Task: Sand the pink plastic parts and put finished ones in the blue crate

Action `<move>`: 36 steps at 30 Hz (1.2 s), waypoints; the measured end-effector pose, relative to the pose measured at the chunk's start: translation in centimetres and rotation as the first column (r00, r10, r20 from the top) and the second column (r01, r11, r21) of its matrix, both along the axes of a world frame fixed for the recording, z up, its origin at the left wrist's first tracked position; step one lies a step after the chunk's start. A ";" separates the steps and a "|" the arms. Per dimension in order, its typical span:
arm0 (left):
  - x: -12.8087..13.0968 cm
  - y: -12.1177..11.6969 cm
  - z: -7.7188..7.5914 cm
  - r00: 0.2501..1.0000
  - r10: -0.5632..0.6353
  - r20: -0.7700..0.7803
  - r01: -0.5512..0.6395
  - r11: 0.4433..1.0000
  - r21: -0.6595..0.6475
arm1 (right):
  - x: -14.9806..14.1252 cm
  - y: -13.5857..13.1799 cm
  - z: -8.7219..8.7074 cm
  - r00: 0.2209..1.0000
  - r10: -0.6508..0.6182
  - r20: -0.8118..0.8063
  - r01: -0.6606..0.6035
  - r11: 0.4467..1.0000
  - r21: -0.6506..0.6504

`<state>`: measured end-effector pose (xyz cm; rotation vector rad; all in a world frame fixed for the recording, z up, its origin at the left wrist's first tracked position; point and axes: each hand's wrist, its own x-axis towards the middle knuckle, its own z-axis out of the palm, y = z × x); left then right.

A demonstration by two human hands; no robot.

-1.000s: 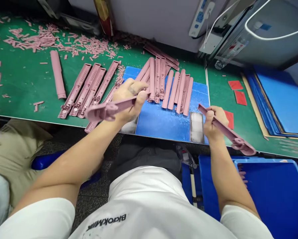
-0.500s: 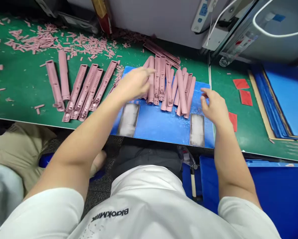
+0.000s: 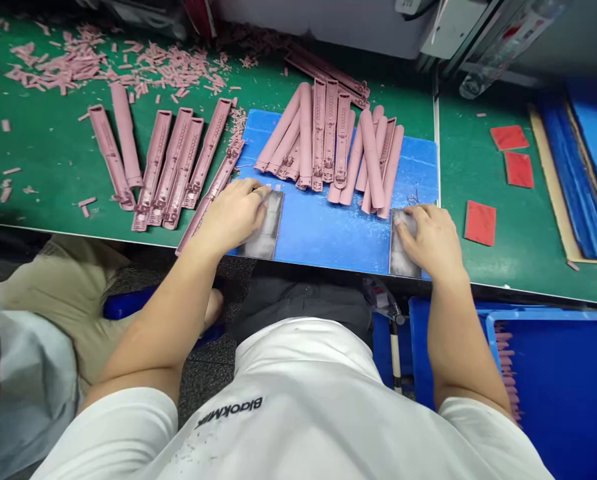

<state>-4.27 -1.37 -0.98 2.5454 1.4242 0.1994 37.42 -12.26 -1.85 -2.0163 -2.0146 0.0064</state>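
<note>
The left hand (image 3: 232, 215) rests on a grey pad (image 3: 268, 230), the right hand (image 3: 431, 241) on another, along the blue mat's (image 3: 333, 243) front edge. The fingers (image 3: 412, 220) lie open, holding nothing.

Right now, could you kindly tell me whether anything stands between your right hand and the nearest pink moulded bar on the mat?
Nothing visible does. The right hand rests on a grey pad, and only a narrow strip of blue mat separates its fingers from the end of the pink moulded bar.
</note>
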 end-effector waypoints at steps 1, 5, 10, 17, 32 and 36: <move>-0.1 0.3 -0.2 1.000 0.000 0.011 0.000 1.000 0.012 | -0.5 0.5 0.1 1.000 0.012 0.000 -0.012 1.000 0.014; 1.0 3.8 -0.4 0.997 0.066 0.043 -0.068 0.995 0.067 | -3.3 4.2 0.6 0.993 0.113 0.019 -0.112 0.993 -0.040; 2.8 8.0 0.8 0.994 0.107 0.020 -0.107 0.994 -0.012 | -3.5 7.2 2.2 0.995 0.100 0.011 -0.097 0.985 -0.141; -0.3 0.6 -0.3 0.999 -0.020 -0.046 0.023 0.998 0.061 | 0.8 0.4 1.9 0.977 0.092 0.191 -0.058 0.983 -0.177; 0.4 6.6 1.2 0.982 -0.127 -0.138 0.093 0.968 -0.232 | 4.1 -4.5 5.0 0.994 0.108 -0.029 -0.109 0.993 -0.049; -0.7 4.0 3.8 0.982 -0.150 -0.118 0.130 0.978 -0.161 | 3.7 -3.0 3.9 0.984 0.158 -0.086 -0.171 0.970 -0.172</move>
